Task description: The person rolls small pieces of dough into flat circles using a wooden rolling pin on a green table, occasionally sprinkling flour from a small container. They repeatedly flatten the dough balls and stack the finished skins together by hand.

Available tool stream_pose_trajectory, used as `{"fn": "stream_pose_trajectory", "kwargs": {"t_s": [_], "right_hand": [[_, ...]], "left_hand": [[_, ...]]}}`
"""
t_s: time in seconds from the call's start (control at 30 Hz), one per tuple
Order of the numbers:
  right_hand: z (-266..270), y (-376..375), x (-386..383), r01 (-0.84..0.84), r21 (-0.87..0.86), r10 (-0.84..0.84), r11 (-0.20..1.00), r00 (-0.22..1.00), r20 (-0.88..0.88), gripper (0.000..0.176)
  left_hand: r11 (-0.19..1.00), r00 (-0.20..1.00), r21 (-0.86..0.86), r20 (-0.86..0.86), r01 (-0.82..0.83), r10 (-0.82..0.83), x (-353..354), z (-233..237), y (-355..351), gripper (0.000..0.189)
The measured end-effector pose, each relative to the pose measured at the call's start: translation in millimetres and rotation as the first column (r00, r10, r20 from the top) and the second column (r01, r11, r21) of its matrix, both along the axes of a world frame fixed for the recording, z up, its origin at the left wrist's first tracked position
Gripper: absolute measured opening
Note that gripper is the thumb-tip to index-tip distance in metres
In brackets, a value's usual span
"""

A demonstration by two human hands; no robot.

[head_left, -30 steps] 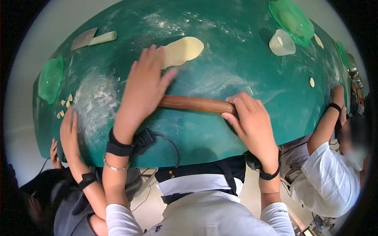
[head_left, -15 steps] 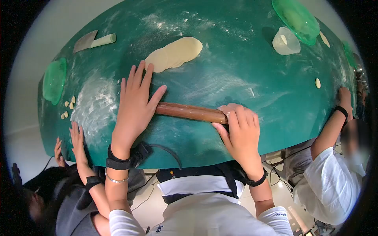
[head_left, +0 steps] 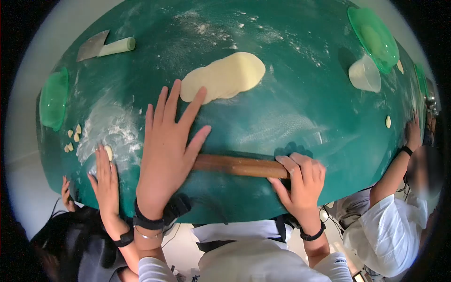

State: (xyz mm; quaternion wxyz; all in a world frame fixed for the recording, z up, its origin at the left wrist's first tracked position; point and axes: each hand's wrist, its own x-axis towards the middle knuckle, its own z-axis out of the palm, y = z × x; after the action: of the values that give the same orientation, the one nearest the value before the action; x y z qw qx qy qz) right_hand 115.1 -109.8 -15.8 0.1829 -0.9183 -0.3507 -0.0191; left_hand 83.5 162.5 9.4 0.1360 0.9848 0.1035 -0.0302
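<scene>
A brown wooden rolling pin lies on the green tabletop, close to the near edge. My right hand grips its right end, thumb below and fingers over the top. The pin's left end is hidden by my left hand, which is flat with its fingers spread. Its fingertips reach the near left edge of a row of thin round dough wrappers, overlapped in a fan. One fingertip overlaps a wrapper in this view. Loose flour dusts the tabletop around them.
A cleaver lies back left, near a green bowl and several small dough pieces. A co-worker's hand presses by a dough piece on flour. Back right stand a clear cup and green bowl; another person's hand rests right.
The view has shifted, so the wrappers and pin sit lower and further right. My fingers stay spread, my right hand still on the pin. The left co-worker's hand now meets a dough piece.
</scene>
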Motion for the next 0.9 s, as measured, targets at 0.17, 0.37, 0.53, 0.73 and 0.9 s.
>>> {"fn": "stream_pose_trajectory", "kwargs": {"t_s": [0.17,0.37,0.53,0.73,0.9], "right_hand": [[0.8,-1.2,-0.5,-0.007,-0.039,0.006,0.999,1.0,-0.027,0.049],[0.0,-8.3,-2.1,-0.008,-0.126,0.001,0.992,0.998,-0.061,0.049],[0.0,-10.8,-3.2,-0.004,-0.141,-0.01,0.99,0.996,-0.093,0.046],[0.5,-5.9,-0.1,-0.029,-0.099,0.025,0.995,0.999,-0.038,0.044],[1.0,-6.5,-0.6,-0.024,-0.114,0.018,0.993,0.998,-0.053,0.043]], "left_hand": [[1.0,1.0,-0.014,0.003,-0.013,0.013,12.4,-4.3,8.2,0.059],[0.998,0.997,-0.016,-0.05,-0.057,0.056,21.2,-4.1,9.4,0.063],[0.997,0.995,-0.038,-0.079,-0.063,0.06,20.4,2.0,7.9,0.061],[0.997,0.993,-0.082,-0.116,0.003,-0.012,17.2,10.9,6.9,0.057],[0.993,0.98,-0.116,-0.196,-0.005,-0.018,4.6,26.3,6.4,0.057]]}}
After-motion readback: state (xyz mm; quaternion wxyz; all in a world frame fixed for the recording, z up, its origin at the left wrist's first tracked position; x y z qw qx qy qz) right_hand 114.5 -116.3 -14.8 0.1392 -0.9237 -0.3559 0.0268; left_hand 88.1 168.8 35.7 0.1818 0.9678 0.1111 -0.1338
